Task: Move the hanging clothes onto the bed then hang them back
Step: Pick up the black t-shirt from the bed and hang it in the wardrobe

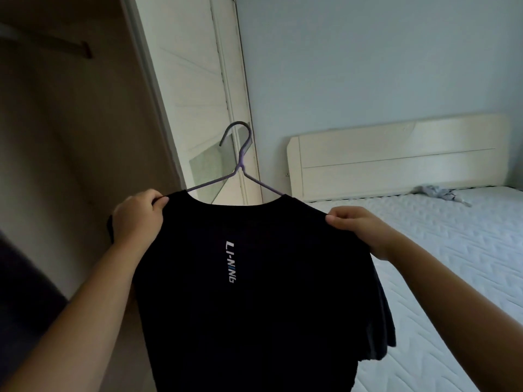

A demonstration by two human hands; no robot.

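Observation:
A black T-shirt (254, 292) with a white vertical logo hangs on a purple wire hanger (240, 162), held up in front of me. My left hand (138, 219) grips the shirt's left shoulder, and my right hand (359, 227) grips its right shoulder. The hanger's hook points up and is free of any rail. The bed (452, 250) with its white quilted mattress lies to the right, behind the shirt.
An open wardrobe (70, 123) stands at the left with a rail (42, 42) near its top. Its white door (198, 94) is ahead. A cream headboard (396, 157) stands against the blue wall, and a small grey crumpled cloth (435, 192) lies on the mattress beside it.

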